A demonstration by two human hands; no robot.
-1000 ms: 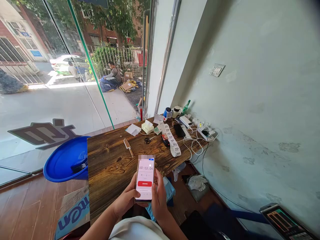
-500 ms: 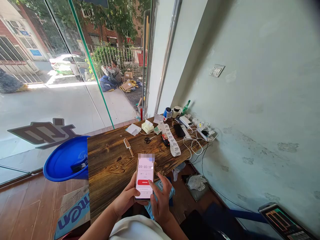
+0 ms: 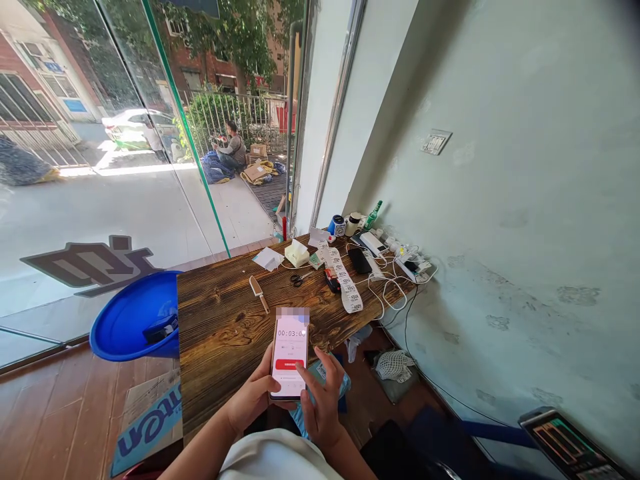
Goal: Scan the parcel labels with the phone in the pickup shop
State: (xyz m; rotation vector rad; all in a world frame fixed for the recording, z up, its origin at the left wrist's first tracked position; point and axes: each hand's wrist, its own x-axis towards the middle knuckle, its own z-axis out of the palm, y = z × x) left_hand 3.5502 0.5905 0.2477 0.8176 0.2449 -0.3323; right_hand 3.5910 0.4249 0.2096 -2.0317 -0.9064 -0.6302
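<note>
A smartphone (image 3: 289, 353) with a lit white screen, a timer readout and a red button is held upright over the near edge of a dark wooden table (image 3: 225, 333). My left hand (image 3: 253, 395) is wrapped round its left side and bottom. My right hand (image 3: 320, 400) is beside the phone's lower right, fingers apart, with one fingertip at the bottom of the screen. On the table beyond lie a small knife (image 3: 259, 293), black scissors (image 3: 299, 279) and a strip of numbered tickets (image 3: 344, 283).
A blue plastic tub (image 3: 135, 320) sits left of the table, with a cardboard box (image 3: 150, 420) on the floor below it. Chargers, cables and a power strip (image 3: 407, 265) crowd the far right corner by the wall. A second device (image 3: 570, 443) lies at lower right. Outside the glass a person sits.
My right hand let go of the phone's right edge, dropped lower and spread its fingers, one finger now touching the screen. The phone and left hand stayed put.
</note>
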